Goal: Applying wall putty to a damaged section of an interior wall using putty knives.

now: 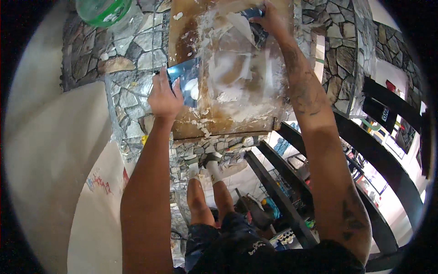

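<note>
My left hand (165, 97) grips the left edge of a wide, flat metal putty blade (185, 72). A dab of white putty (195, 89) sits toward the right side of that blade. Farther away, at the upper right, my right hand (273, 23) is closed on a second putty blade (261, 34), partly covered by a pale wedge of putty (241, 26). Both blades are over a brown board (187, 130). White smears and crumbs of putty coat much of its surface, thickest in the middle and right.
A clear container with a green base (102, 17) is at the upper left, on grey stonework (130, 98). Dark beams (278, 187) with gaps between them run along the right, above cluttered things below. A pale curved wall (54, 137) borders the left. My feet (212, 157) stand on stone.
</note>
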Action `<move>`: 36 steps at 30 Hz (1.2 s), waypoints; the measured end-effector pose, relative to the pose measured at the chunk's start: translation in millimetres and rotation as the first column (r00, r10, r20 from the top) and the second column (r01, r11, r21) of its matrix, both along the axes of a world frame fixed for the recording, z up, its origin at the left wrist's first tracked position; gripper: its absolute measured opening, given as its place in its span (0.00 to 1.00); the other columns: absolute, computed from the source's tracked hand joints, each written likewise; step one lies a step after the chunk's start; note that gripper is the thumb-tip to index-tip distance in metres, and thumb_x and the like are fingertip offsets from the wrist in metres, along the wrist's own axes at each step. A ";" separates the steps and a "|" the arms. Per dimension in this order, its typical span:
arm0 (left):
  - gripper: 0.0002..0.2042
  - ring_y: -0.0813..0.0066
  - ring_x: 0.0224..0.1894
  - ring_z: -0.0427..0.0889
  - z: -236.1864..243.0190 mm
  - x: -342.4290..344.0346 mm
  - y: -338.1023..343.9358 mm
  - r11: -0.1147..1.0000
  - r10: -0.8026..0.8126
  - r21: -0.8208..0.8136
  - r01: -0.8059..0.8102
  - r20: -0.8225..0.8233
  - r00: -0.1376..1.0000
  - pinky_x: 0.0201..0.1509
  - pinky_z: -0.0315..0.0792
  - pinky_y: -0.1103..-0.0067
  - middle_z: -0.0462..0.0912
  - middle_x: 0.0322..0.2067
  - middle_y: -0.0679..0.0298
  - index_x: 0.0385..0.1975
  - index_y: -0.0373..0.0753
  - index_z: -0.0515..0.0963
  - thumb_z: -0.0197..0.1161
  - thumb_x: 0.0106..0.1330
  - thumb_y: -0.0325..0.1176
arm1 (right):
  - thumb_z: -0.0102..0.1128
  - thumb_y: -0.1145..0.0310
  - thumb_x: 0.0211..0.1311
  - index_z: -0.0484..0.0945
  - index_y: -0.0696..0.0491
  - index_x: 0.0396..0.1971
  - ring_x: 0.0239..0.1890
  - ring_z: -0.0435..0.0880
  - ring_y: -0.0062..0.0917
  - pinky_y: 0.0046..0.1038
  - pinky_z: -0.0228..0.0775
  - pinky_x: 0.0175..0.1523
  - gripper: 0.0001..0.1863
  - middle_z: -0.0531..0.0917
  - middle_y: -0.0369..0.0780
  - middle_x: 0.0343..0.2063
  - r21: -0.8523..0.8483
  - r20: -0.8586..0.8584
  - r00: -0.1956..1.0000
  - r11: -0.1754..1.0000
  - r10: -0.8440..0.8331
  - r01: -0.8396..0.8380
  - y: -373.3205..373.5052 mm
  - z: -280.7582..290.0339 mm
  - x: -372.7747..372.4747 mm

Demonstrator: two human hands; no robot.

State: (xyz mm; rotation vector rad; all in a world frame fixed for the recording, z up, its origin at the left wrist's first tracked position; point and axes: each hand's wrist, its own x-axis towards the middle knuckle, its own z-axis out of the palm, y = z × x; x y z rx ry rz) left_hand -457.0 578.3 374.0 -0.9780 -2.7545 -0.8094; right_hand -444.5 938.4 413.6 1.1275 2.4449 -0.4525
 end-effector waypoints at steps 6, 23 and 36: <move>0.22 0.59 0.24 0.74 2.7 1.2 -1.6 1.000 0.007 -0.022 -0.004 0.144 0.990 0.25 0.69 0.71 0.68 0.32 0.56 0.48 0.37 0.62 0.53 0.53 0.37 | 0.58 0.68 0.38 0.61 0.60 0.50 0.52 0.64 0.41 0.32 0.57 0.54 0.33 0.66 0.51 0.49 0.186 -0.372 0.731 0.817 0.572 -0.545 -20.4 -10.4 -33.8; 0.18 0.59 0.27 0.76 -1.1 2.7 -2.8 0.998 0.048 0.029 -0.052 0.115 0.992 0.27 0.71 0.71 0.70 0.34 0.56 0.45 0.37 0.64 0.51 0.54 0.33 | 0.58 0.73 0.41 0.72 0.55 0.33 0.34 0.76 0.37 0.33 0.67 0.38 0.14 0.77 0.43 0.32 0.140 -0.488 0.636 0.773 0.597 -0.618 -103.0 43.3 22.1; 0.19 0.53 0.31 0.73 -3.9 8.6 -2.6 0.995 0.032 0.093 -0.032 -0.001 0.999 0.30 0.69 0.67 0.69 0.35 0.53 0.45 0.36 0.62 0.50 0.54 0.35 | 0.57 0.71 0.42 0.72 0.51 0.34 0.36 0.74 0.34 0.31 0.68 0.38 0.15 0.75 0.40 0.32 0.244 -0.286 0.912 0.943 0.293 -0.226 -210.6 44.5 147.6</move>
